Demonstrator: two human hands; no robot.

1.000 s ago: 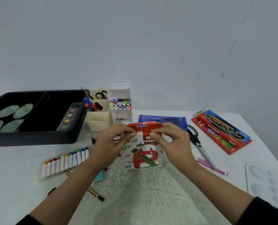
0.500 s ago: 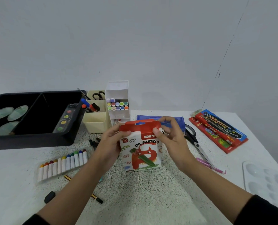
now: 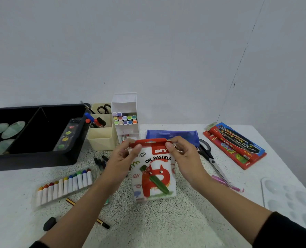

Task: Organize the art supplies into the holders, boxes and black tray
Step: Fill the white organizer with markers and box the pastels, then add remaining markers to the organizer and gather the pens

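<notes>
Box: we see the pastel box (image 3: 154,176) upright at bench (image 3: 157,228) centre, front twd camera, red flap on top. We can't tell if its base touches the bench.
L grip (image 3: 121,161): pinching the box's top-left corner, thumb on the front, fingers behind.
R grip (image 3: 184,158): pinching the top-right corner at the flap, thumb on the front, fingers curled behind.
Pastels (image 3: 64,187): row in a clear insert on the bench, left of the box, apart from it.
Tray (image 3: 32,160): black, far left. Paint set (image 3: 66,135) leans at its right wall; pale ovals in the left compartment.
Holders: cream holder (image 3: 102,140) just right of the tray, w/ scissor handles + pens. White holder (image 3: 125,104) beside it, markers (image 3: 125,118) in the mid tier.
Right side: blue pouch (image 3: 172,135) behind the box; scissors (image 3: 209,158) just right of R grip, blades across a pink pen (image 3: 225,184); red packs (image 3: 234,145) further right; palette (image 3: 291,197) at the edge.
Front-left: pencil (image 3: 102,223) partly under the L forearm; small black item (image 3: 49,223) near it, type unclear.
</notes>
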